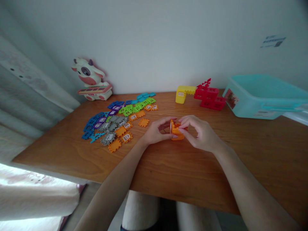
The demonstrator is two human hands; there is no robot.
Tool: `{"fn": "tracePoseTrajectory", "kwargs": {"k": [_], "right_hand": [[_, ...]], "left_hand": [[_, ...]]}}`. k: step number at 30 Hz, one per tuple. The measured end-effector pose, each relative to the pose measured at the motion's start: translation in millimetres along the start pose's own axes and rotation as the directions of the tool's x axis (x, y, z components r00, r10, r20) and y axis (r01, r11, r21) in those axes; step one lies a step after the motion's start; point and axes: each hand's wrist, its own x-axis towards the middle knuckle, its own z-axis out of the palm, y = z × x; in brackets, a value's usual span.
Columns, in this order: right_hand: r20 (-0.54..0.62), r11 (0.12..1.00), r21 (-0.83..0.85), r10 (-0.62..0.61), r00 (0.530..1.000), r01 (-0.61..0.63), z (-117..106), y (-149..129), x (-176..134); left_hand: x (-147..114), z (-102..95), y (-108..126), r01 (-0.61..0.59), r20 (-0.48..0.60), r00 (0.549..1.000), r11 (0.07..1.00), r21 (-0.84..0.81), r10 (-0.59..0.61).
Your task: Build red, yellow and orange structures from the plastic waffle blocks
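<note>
Between my two hands, at the middle of the wooden table (154, 166), is a partly built box of orange interlocking tiles (177, 134). My left hand (158, 131) grips its left side, with fingers behind and thumb in front. My right hand (198, 132) pinches its right upper side between thumb and fingertips. Its top looks open, and part of it is hidden by my fingers. Left of my left hand lie loose orange tiles, among them a plain one (143, 122) and one with a white window (126, 137).
Farther left spread grey tiles (113, 126), green tiles (134, 107), and blue tiles (92, 123). A yellow block build (181, 94) joins a red one (211, 98) near the wall. A turquoise bin (255, 106) stands at right, a cow toy with a keyboard (92, 83) at back left.
</note>
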Motion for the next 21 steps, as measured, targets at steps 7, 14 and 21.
{"fn": "tracePoseTrajectory", "kwargs": {"k": [7,14,21], "right_hand": [[-0.008,0.998,-0.068,0.008,1.0,-0.009,-0.1,1.4,-1.4],[0.012,0.993,-0.099,-0.057,0.998,0.058,3.6,3.2,0.1],[0.0,0.991,-0.117,-0.065,0.998,0.065,6.1,1.2,0.5]], "left_hand": [[2.4,1.6,-3.5,-0.069,0.016,0.997,0.997,-0.024,0.069],[2.8,0.3,-2.1,-0.074,0.028,0.997,0.997,0.01,0.074],[2.2,3.7,-1.3,-0.094,-0.005,0.996,0.994,0.057,0.094]]}}
